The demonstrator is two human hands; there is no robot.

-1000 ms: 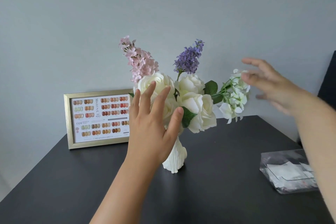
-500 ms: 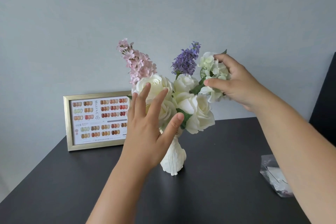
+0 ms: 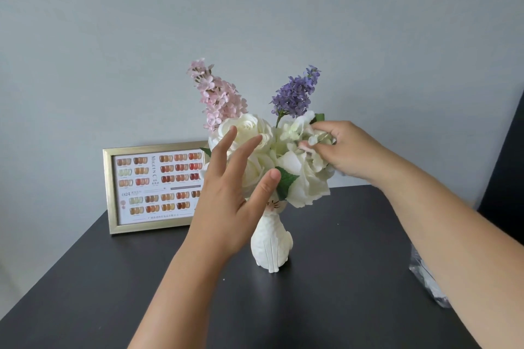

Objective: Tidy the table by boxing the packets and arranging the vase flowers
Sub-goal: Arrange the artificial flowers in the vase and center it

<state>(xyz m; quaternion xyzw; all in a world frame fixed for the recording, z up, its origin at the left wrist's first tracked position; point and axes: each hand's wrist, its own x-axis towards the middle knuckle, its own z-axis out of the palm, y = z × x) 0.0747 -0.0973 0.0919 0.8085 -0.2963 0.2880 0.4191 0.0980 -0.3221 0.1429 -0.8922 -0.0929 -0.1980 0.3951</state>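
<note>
A white cat-shaped vase (image 3: 271, 244) stands mid-table holding white roses (image 3: 304, 178), a pink sprig (image 3: 216, 95) and a purple sprig (image 3: 296, 92). My left hand (image 3: 229, 201) is spread open in front of the left rose, fingers apart, holding nothing. My right hand (image 3: 344, 150) is closed on the small white blossom cluster (image 3: 297, 129), pressing it in among the roses just below the purple sprig. A clear box of white packets (image 3: 428, 280) shows at the right edge, mostly hidden behind my right forearm.
A gold-framed nail colour chart (image 3: 154, 187) leans against the grey wall at the back left of the black table (image 3: 85, 292). A dark chair back (image 3: 507, 178) rises at the right edge.
My right hand took hold of the white blossom cluster, which hung out to the right, and carried it left and down into the bouquet. My left hand stayed spread by the left rose.
</note>
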